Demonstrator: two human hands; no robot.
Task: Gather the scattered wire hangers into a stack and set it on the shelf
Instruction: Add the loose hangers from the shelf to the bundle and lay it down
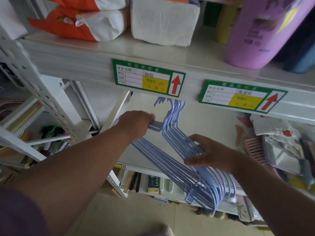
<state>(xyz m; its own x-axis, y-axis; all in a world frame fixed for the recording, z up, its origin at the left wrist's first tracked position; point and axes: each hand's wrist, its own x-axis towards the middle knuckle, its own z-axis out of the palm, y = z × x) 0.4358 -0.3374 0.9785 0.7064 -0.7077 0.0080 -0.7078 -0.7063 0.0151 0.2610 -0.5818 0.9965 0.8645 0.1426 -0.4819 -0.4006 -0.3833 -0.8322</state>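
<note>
A bundle of several lilac wire hangers point(172, 133) lies slanted over the white middle shelf point(204, 120), hooks pointing to the back under the upper shelf's edge. Its near end sticks out past the shelf's front edge. My left hand point(136, 123) grips the left shoulder of the bundle. My right hand point(209, 154) clasps the hangers' right side near the front edge, fingers curled around the wires.
Pink combs point(254, 150) and packaged goods point(279, 133) lie on the same shelf to the right. Above are tissue packs point(163, 21) and a purple bottle point(260, 31). Green price tags point(148, 77) hang on the upper shelf's edge. A white upright point(42, 99) stands at left.
</note>
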